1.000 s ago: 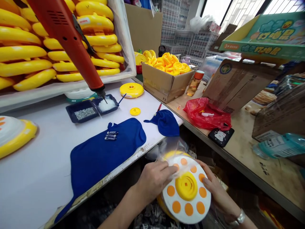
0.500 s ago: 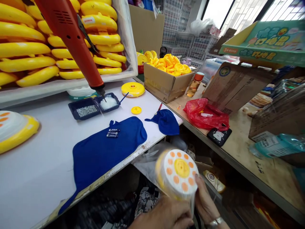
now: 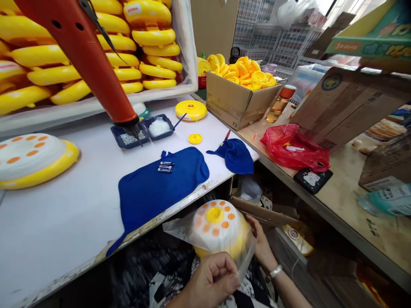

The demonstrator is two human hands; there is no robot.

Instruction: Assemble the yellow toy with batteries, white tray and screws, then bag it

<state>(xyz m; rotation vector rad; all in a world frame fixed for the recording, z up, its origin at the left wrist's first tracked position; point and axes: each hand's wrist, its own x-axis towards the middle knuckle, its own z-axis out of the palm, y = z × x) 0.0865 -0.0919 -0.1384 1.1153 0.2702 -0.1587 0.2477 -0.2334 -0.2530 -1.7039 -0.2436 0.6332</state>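
Observation:
Over my lap is a round yellow-and-white toy (image 3: 221,229) with orange dots and a yellow centre, inside a clear plastic bag (image 3: 176,229). My left hand (image 3: 212,278) is closed in front of it, pinching the near edge of the bag between thumb and fingers. On the far right side, my right hand (image 3: 260,246) grips the bagged toy, its fingertips partly hidden behind the plastic. A blue cloth (image 3: 160,188) lies on the white table beside them, with several batteries (image 3: 165,167) on it.
An orange electric screwdriver (image 3: 96,64) hangs over trays of screws (image 3: 128,137). A similar toy (image 3: 38,158) sits at the left. Yellow parts fill a carton (image 3: 240,105); a red bag (image 3: 293,147) and phone (image 3: 313,179) lie on the right bench. A crate of yellow rings (image 3: 160,38) stands behind.
The bagged toy has tipped back so its dotted top faces more upward. My left hand has shifted slightly left, and my right hand stays at the toy's right side. The view has shifted.

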